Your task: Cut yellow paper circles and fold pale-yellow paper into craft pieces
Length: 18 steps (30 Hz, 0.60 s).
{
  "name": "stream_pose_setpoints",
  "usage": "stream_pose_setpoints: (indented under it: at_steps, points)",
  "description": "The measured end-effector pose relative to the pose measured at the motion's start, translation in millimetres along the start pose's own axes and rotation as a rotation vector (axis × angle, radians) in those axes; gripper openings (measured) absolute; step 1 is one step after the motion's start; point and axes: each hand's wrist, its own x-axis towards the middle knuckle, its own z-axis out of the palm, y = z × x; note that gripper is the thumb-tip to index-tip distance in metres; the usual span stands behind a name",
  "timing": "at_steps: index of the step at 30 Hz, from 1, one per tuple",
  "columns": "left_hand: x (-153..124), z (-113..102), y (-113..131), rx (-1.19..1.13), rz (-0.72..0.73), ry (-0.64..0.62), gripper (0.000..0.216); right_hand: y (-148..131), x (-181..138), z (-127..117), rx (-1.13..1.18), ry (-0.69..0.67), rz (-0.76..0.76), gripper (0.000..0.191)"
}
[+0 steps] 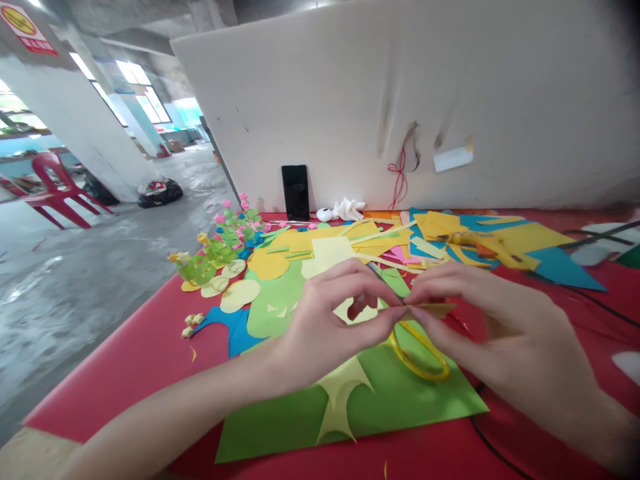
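My left hand (330, 320) and my right hand (480, 320) meet above the red table (125, 367), fingertips pinched together on a thin yellow paper strip (430, 309). Both hands are closed on it. Below them a green paper sheet (400, 400) lies flat, with a pale yellow cut-out shape (340, 393) on it. Yellow-handled scissors (420, 353) rest on the green sheet right under my right hand.
Paper flowers (220, 247) stand at the table's left. Loose yellow, blue and green sheets (500, 243) cover the back. A black phone (295, 192) leans on the white board (400, 87). A black cable (495, 447) runs at right. Red chair (55, 190) far left.
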Motion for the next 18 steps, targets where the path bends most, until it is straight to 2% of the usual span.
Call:
stream_pose_setpoints:
  at_steps: [4, 10, 14, 18]
  points:
    - [0.5, -1.0, 2.1, 0.073, 0.032, -0.022, 0.003, -2.5, 1.3, -0.3, 0.013, -0.007, 0.016, 0.013]
    - [-1.0, -2.9, 2.1, 0.15, 0.14, -0.127, 0.011, -4.1, 1.4, -1.8, 0.012, 0.017, 0.021, 0.014]
    - [-2.1, -5.0, 2.9, 0.209, 0.237, -0.114, 0.013, -3.8, 2.0, -4.9, -0.032, 0.051, 0.002, 0.013]
    - [-1.3, -8.7, 4.2, 0.287, 0.254, -0.122, 0.013, -0.1, 4.6, -7.0, -0.018, 0.039, 0.038, 0.011]
